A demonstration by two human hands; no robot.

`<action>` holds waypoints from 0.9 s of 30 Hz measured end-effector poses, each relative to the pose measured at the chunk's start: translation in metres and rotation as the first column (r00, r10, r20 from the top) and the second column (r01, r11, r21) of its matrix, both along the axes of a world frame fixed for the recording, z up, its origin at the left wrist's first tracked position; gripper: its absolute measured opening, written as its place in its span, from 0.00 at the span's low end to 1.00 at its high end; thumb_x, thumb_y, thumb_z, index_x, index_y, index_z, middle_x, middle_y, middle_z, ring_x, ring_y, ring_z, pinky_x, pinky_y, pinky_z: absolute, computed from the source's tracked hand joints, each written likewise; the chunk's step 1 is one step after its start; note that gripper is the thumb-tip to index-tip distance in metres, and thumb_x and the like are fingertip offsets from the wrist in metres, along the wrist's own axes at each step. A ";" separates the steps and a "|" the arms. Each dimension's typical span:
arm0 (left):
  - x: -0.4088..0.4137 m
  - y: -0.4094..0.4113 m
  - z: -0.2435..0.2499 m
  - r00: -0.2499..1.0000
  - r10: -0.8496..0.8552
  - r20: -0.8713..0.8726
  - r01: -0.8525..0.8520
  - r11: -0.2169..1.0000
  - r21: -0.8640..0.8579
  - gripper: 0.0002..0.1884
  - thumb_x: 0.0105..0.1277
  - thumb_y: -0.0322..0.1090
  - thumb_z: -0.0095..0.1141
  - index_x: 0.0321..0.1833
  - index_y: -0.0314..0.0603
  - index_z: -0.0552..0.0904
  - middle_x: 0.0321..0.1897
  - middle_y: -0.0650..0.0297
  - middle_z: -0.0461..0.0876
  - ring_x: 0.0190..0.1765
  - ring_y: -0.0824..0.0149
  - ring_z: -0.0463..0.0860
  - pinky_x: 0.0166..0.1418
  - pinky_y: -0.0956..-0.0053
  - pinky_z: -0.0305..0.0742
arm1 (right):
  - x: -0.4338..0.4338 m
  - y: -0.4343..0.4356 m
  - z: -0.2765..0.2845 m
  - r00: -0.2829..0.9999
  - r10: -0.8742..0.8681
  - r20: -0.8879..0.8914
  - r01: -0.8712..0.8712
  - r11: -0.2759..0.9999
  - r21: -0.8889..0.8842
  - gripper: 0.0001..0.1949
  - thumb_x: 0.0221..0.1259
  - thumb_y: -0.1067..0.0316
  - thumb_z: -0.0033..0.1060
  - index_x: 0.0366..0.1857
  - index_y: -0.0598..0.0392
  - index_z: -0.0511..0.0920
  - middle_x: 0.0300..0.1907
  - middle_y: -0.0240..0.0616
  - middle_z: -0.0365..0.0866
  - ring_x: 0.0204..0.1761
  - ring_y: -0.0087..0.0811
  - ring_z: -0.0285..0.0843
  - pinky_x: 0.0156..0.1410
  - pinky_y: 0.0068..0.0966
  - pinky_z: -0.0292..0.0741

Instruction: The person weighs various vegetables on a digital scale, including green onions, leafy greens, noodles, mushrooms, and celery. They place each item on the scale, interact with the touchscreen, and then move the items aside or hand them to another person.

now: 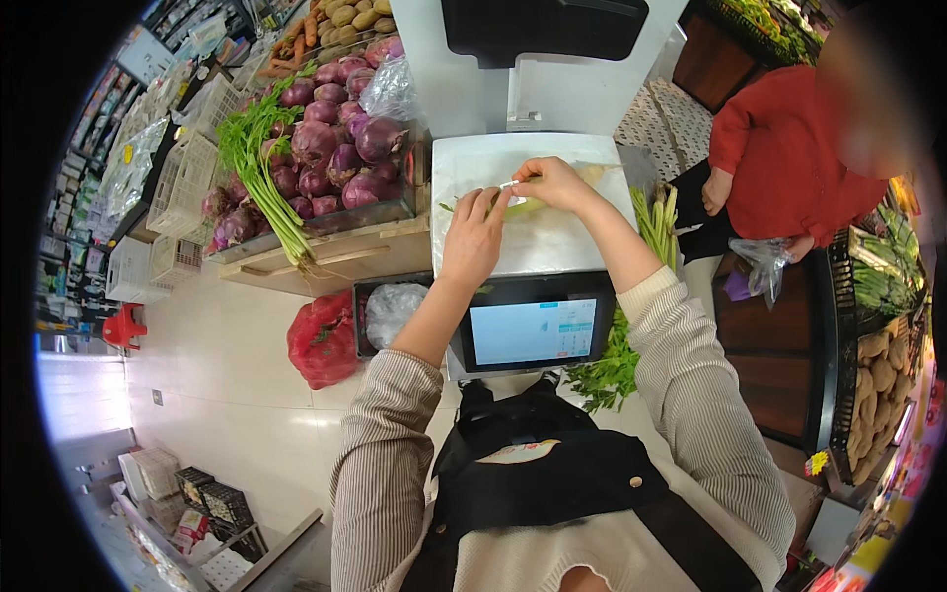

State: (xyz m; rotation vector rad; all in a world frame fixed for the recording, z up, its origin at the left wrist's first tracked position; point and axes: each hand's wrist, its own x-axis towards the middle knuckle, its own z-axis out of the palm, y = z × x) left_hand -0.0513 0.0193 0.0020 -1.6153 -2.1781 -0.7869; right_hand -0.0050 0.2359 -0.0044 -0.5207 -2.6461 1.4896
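Note:
On the weighing scale's film-covered platform (518, 248) lies a long pale green-and-white radish (592, 175), partly hidden by my hands. My left hand (473, 233) curls its fingers over the radish's left part, its fingertips against a small white label (516, 194). From the right, my right hand (558, 185) pinches the label's upper edge between thumb and finger. The label lies over the radish; whether it is stuck down cannot be seen. Nearer to me, the scale's lit touch screen (531, 332) shows a keypad.
Left of the scale, a bin of red onions (314, 140) has celery (266, 177) across it. A black crate with plastic bags (394, 314) and a red mesh sack (322, 340) sit below. More celery (655, 222) hangs at right, near a person in red (784, 155).

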 end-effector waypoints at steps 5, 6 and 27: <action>-0.006 -0.002 -0.014 1.000 -0.024 0.010 0.024 1.000 -0.020 0.29 0.57 0.21 0.53 0.66 0.35 0.74 0.61 0.55 0.73 0.65 0.49 0.71 0.70 0.60 0.68 | 0.004 -0.009 0.003 0.978 -0.156 -0.139 0.138 0.982 -0.130 0.14 0.57 0.69 0.72 0.47 0.58 0.85 0.52 0.36 0.86 0.45 0.28 0.83 0.53 0.27 0.78; -0.007 -0.003 -0.013 0.999 -0.030 0.015 0.030 0.999 -0.021 0.29 0.57 0.20 0.53 0.66 0.35 0.74 0.61 0.54 0.73 0.65 0.49 0.71 0.70 0.60 0.68 | 0.004 -0.012 0.003 0.959 -0.200 -0.203 0.172 0.974 -0.146 0.14 0.57 0.70 0.71 0.48 0.56 0.85 0.53 0.36 0.86 0.47 0.28 0.82 0.54 0.27 0.78; 0.020 -0.239 -0.079 0.770 0.423 0.478 -0.506 0.861 0.055 0.15 0.71 0.27 0.57 0.59 0.32 0.78 0.51 0.56 0.81 0.54 0.61 0.81 0.61 0.70 0.74 | 0.257 0.004 -0.081 0.578 -0.741 -0.343 0.804 0.444 0.395 0.25 0.64 0.55 0.65 0.60 0.58 0.76 0.56 0.48 0.79 0.60 0.53 0.73 0.67 0.43 0.69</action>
